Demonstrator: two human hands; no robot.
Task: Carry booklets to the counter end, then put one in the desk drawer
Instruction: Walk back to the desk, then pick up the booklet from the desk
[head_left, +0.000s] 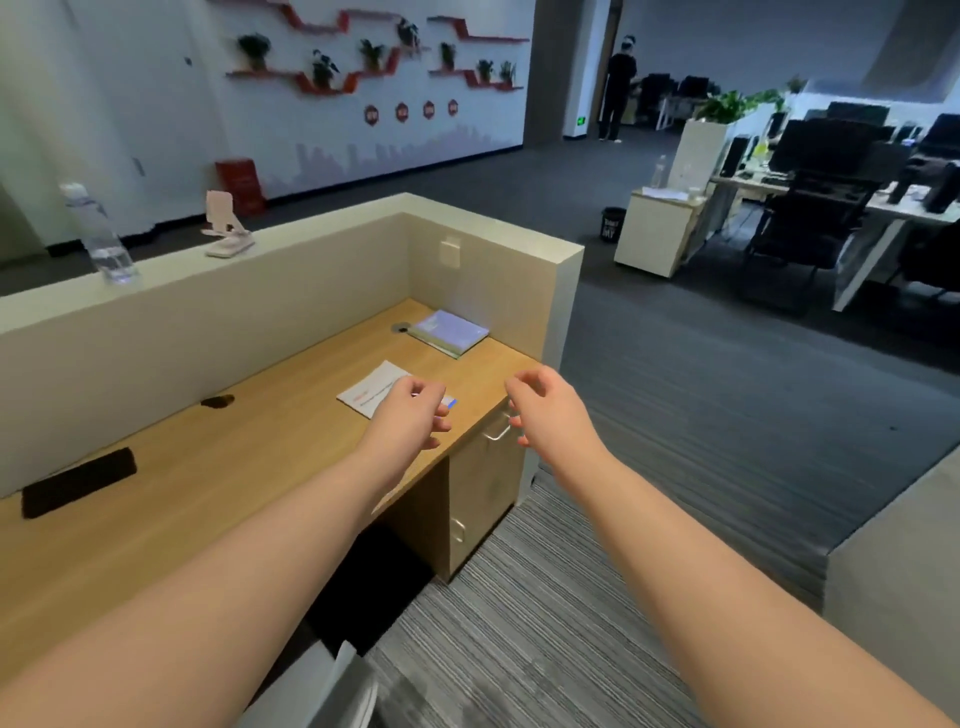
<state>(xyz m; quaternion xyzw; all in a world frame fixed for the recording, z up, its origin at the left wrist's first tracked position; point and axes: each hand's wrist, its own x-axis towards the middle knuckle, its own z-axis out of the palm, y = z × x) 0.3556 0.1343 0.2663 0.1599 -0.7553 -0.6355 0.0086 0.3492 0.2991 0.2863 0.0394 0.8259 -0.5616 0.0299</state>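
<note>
A white booklet (371, 389) with red print lies flat near the right end of the wooden desk (234, 457). My left hand (413, 413) hovers over its near corner, fingers curled and apart, holding nothing. A stack of bluish booklets (451, 332) rests in the desk's far right corner. My right hand (540, 402) is just past the desk's right edge, fingers loosely apart, beside the metal handle (497, 431) of the top drawer (485, 467), which is shut. A lower drawer handle (458, 530) shows below.
A beige counter wall (311, 228) rings the desk, carrying a water bottle (101, 239) and a phone stand (226, 226). A black phone (78, 488) and a small dark item (217, 401) lie on the desk. Striped carpet, office desks and chairs at right; a person stands far back.
</note>
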